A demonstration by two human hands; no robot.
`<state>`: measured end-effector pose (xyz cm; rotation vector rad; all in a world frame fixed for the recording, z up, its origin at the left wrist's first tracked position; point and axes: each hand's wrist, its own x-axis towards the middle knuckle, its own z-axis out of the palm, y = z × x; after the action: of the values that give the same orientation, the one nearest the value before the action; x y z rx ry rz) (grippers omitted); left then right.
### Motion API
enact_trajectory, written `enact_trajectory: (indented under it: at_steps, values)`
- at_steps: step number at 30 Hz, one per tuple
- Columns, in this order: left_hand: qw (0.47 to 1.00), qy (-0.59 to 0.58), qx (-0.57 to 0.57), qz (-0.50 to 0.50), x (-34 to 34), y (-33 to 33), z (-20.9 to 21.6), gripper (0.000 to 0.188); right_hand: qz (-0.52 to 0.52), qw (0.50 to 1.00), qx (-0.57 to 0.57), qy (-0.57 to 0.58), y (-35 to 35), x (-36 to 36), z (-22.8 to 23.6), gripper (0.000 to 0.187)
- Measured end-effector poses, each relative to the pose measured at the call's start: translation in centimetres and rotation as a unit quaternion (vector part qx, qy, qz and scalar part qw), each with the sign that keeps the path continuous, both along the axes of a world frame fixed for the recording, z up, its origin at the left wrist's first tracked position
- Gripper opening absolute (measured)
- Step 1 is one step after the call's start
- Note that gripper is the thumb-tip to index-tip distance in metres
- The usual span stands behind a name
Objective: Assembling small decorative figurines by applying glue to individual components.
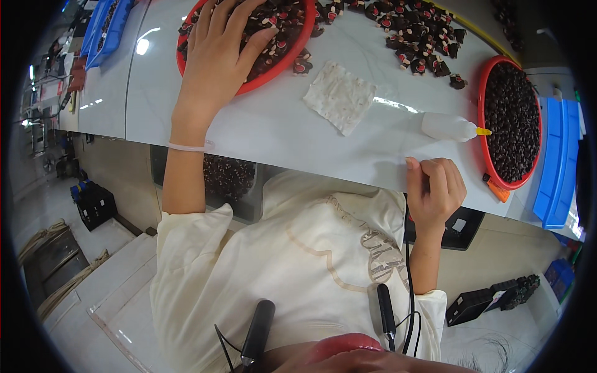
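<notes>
My left hand (214, 65) lies spread over a red round basket (273, 73), its fingers apart on top of small dark pieces with red and cream parts. A pale band circles that wrist. At the table's front edge, my right hand (438, 193) is loosely curled, thumb apart from the bent fingers, and I see nothing in it. Just beyond it a white squeeze bottle (448, 127) with a yellow tip lies on its side, the tip against a second red basket (482, 93) full of small dark, shiny pieces. Between my hands lies a crumpled white cloth (342, 96).
Many finished-looking dark pieces (426, 40) with red and cream bits are heaped at the back of the white table (267, 130). Blue trays stand at the right (559, 161) and far left (109, 31). An orange object (497, 189) sits by the right basket.
</notes>
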<state>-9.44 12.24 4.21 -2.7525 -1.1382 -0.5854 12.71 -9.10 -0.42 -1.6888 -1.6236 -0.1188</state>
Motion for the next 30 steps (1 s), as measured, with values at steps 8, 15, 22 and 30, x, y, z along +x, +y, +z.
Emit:
enact_trajectory:
  at_steps: [8,15,22,30]
  values:
    - [0.999,-0.038,-0.002,0.010,-1.4,0.7,1.5,0.041,0.001,1.000,0.003,0.000,0.0,0.0,0.0,0.027]
    - [0.976,-0.120,-0.156,0.090,0.9,2.2,2.9,0.044,0.006,1.000,0.004,0.007,0.0,0.0,0.0,0.027]
    - [0.979,-0.080,-0.183,0.038,0.8,2.7,3.0,0.043,-0.001,1.000,0.001,0.004,-0.1,0.0,0.0,0.027]
    - [0.990,-0.065,-0.125,0.009,-0.7,3.4,0.7,0.039,-0.002,1.000,0.003,0.006,-0.1,0.1,-0.1,0.027]
